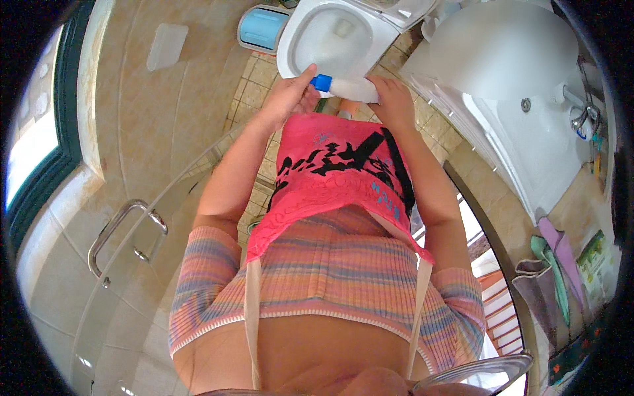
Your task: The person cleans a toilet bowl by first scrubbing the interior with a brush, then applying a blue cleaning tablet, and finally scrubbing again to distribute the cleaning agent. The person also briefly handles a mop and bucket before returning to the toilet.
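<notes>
A whitish plastic bottle (352, 90) lies sideways in front of me, over the near rim of the toilet bowl (333, 39). My right hand (395, 99) grips its base end. At the other end is a blue cap (322, 82), which sits between the thumb and fingers of my left hand (297, 95). The left thumb points up beside the cap, and its fingers curl underneath, partly hidden. Below both hands hangs a pink apron (327, 153) with black and blue markings, worn over a striped knit top. An orange object (348, 107) shows partly behind the bottle.
Left of the toilet stands a bin with a blue lid (262, 28). A white washbasin (535, 143) with a faucet (584, 119) is on the right. A glass door's metal handle (126, 237) is at left. Cloths (552, 272) hang at right. Tiled floor (250, 94) surrounds the toilet.
</notes>
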A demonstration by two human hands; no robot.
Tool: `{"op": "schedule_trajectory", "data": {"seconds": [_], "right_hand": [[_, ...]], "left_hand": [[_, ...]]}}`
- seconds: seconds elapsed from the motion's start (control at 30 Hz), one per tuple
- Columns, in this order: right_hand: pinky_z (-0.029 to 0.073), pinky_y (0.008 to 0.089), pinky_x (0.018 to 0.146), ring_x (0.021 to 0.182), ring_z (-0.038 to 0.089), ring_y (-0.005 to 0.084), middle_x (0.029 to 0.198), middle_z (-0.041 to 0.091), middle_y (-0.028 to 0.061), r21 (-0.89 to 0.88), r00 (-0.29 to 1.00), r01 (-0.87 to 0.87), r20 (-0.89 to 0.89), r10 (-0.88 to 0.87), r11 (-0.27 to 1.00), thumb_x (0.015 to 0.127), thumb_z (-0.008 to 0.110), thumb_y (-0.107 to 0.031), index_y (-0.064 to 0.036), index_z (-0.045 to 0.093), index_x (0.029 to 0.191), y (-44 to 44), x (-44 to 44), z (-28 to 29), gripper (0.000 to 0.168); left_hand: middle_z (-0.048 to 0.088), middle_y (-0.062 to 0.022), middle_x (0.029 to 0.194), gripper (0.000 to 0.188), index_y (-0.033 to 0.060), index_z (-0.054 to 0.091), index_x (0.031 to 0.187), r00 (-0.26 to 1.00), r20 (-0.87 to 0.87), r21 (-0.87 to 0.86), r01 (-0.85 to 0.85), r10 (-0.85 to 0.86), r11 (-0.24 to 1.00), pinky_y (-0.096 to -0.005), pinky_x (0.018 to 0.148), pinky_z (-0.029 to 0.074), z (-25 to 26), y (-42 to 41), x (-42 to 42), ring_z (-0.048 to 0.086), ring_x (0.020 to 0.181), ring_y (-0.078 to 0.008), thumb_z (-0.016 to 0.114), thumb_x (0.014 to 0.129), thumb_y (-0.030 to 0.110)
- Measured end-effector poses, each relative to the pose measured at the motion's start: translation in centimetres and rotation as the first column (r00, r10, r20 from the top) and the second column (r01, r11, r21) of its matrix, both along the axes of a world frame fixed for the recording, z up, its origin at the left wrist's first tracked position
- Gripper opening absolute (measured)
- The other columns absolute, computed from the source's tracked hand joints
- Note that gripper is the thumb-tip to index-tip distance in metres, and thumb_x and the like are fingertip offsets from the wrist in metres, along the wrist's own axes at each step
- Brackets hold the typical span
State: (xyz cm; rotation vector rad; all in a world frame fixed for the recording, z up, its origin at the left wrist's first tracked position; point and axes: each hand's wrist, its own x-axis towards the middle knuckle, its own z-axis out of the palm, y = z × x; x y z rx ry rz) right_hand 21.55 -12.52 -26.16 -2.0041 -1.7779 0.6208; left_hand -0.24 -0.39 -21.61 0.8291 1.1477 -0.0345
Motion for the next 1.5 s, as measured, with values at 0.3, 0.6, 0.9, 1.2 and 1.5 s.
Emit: {"op": "schedule_trajectory", "data": {"seconds": [0.3,0.6,0.9,1.2,1.5], "right_hand": [[0.042,0.0388,0.084,0.1,0.052,0.028,0.104,0.058,0.0081,-0.002,0.999,-0.04,0.02,0.04,0.999,0.062,0.073,-0.012,-0.014,0.052,0.113,0.5,0.0,-0.9,0.055],[0.046,0.0421,0.072,0.095,0.056,0.0295,0.097,0.059,0.0116,-0.248,0.965,0.023,0.26,0.043,0.969,0.065,0.073,-0.031,-0.012,0.051,0.112,1.9,1.2,-2.9,0.055],[0.047,0.0394,0.074,0.097,0.058,0.025,0.096,0.064,0.0101,-0.557,0.883,0.093,0.43,0.19,0.825,0.068,0.068,-0.02,-0.011,0.063,0.096,6.2,0.0,-11.5,0.029],[0.046,0.0375,0.08,0.094,0.06,0.0241,0.099,0.065,0.0082,-0.66,0.88,-0.052,0.324,0.346,0.749,0.067,0.069,-0.024,-0.013,0.066,0.094,10.5,-5.6,-14.6,0.029],[0.048,0.0411,0.08,0.099,0.06,0.0264,0.103,0.063,0.0129,-0.661,0.919,0.39,0.232,-0.32,0.641,0.06,0.072,-0.048,-0.008,0.061,0.103,14.3,-4.1,-15.6,0.059]], "left_hand": [[0.057,-0.0003,0.077,0.035,0.0055,0.057,0.102,0.996,0.085,0.188,0.013,-0.03,0.982,-0.0186,0.058,0.044,0.2,0.1,0.6,0.055,0.066,-0.0078,0.055,0.087,0.037],[0.056,0.0002,0.071,0.036,0.0057,0.057,0.094,0.902,-0.001,0.028,-0.431,0.431,0.902,-0.0177,0.053,0.042,1.8,1.5,-6.7,0.051,0.06,-0.007,0.055,0.087,0.04],[0.054,-0.0019,0.075,0.032,0.0058,0.054,0.093,0.749,-0.148,0.232,-0.608,0.645,0.759,-0.0237,0.062,0.045,3.1,-4.1,-18.1,0.051,0.065,-0.0097,0.053,0.089,0.038],[0.056,-0.0024,0.075,0.032,0.0048,0.055,0.093,0.644,-0.255,0.297,-0.658,0.722,0.692,-0.0241,0.062,0.045,5.4,-5.4,-19.9,0.052,0.064,-0.0105,0.052,0.09,0.036],[0.056,-0.0014,0.075,0.03,0.0061,0.057,0.092,0.651,-0.266,0.281,-0.653,0.711,0.703,-0.0244,0.063,0.045,4.7,-4.4,-21.2,0.052,0.065,-0.01,0.052,0.09,0.036]]}}
